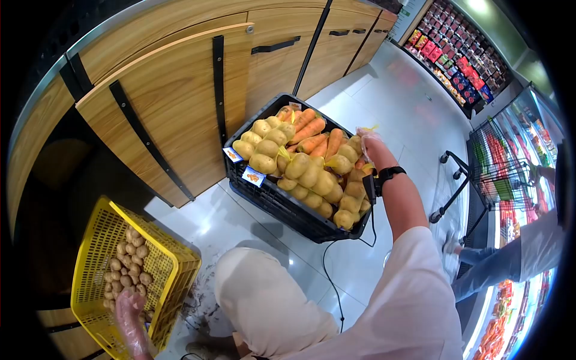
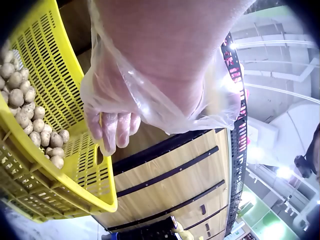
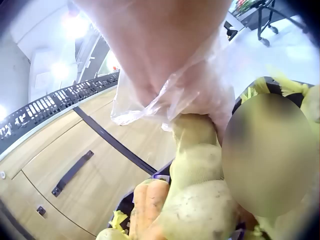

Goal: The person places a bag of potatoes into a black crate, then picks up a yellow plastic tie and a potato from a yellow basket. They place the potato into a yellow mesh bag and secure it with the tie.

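My right hand (image 1: pixel 373 150), in a clear plastic glove, grips one end of a yellow-netted potato bag (image 1: pixel 343 159) at the right side of the black crate (image 1: pixel 282 201). In the right wrist view, the hand (image 3: pixel 192 97) meets the top of the net, with potatoes (image 3: pixel 200 207) bulging below. Other netted potato bags (image 1: pixel 312 174) and orange carrots (image 1: pixel 311 127) fill the crate. Over the yellow basket (image 1: pixel 175 255), my gloved left hand (image 1: pixel 130 315) hangs near loose potatoes (image 1: pixel 129 258). Its fingers look loosely bent in the left wrist view, the hand (image 2: pixel 122 100) holding nothing visible.
Wooden cabinets (image 1: pixel 276 60) run behind the crate, with a detached-looking wood panel (image 1: pixel 174 102) leaning at left. A black cable (image 1: pixel 327 270) lies on the tiled floor. At right are a shopping cart (image 1: pixel 498 168), another person's legs (image 1: pixel 495 264) and lit shelves.
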Motion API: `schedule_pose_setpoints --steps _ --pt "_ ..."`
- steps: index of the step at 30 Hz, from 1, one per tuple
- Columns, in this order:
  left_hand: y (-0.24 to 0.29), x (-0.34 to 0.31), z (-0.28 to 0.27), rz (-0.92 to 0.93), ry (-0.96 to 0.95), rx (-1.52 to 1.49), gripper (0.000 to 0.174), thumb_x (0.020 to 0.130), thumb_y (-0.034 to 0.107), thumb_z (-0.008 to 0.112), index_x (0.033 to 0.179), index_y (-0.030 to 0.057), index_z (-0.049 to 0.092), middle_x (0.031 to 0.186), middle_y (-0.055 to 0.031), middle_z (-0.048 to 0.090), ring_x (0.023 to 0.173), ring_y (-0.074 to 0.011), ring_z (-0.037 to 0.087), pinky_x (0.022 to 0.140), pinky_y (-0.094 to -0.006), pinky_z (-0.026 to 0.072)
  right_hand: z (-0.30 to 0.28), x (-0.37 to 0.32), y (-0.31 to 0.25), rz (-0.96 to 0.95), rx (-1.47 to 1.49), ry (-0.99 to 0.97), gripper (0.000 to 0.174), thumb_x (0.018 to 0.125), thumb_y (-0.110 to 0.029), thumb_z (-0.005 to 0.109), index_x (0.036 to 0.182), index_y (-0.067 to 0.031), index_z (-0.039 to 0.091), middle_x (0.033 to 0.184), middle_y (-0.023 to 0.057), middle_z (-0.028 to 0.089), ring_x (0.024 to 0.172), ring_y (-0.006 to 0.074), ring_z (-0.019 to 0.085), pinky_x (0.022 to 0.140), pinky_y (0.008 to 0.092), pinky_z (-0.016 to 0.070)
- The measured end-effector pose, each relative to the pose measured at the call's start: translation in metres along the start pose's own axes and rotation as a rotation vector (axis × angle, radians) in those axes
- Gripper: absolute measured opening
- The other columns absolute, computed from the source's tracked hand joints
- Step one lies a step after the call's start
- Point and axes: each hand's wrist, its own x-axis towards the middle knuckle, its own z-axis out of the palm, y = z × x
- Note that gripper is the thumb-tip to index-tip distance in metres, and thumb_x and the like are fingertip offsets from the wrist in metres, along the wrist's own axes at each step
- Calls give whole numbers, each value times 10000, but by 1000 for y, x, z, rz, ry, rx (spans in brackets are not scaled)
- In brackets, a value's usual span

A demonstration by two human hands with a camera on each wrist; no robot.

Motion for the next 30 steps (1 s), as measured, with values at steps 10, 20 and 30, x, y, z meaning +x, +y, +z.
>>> schedule_pose_setpoints --steps 10,20,30 --pt "-11 -1 -14 -73 29 -1 448 958 389 600 1225 32 562 969 -81 619 917 -201 612 857 -356 509 -29 9 27 285 182 -193 376 758 -83 794 1084 -5 625 1028 124 698 945 250 688 822 329 555" --pt "-19 -1 -25 -82 7 29 399 969 353 589 1229 52 568 969 -86 638 877 -207 641 822 -340 508 -34 32 80 60 160 -378 396 734 -133 821 1062 -16 634 1040 90 705 968 244 678 858 366 548" --pt "0 -11 -12 -62 19 66 343 983 307 572 1206 47 590 974 -101 637 901 -205 638 834 -339 522 -61 15 83 499 553 -58 318 804 -175 751 1054 -20 629 1044 94 702 974 262 677 874 382 548"
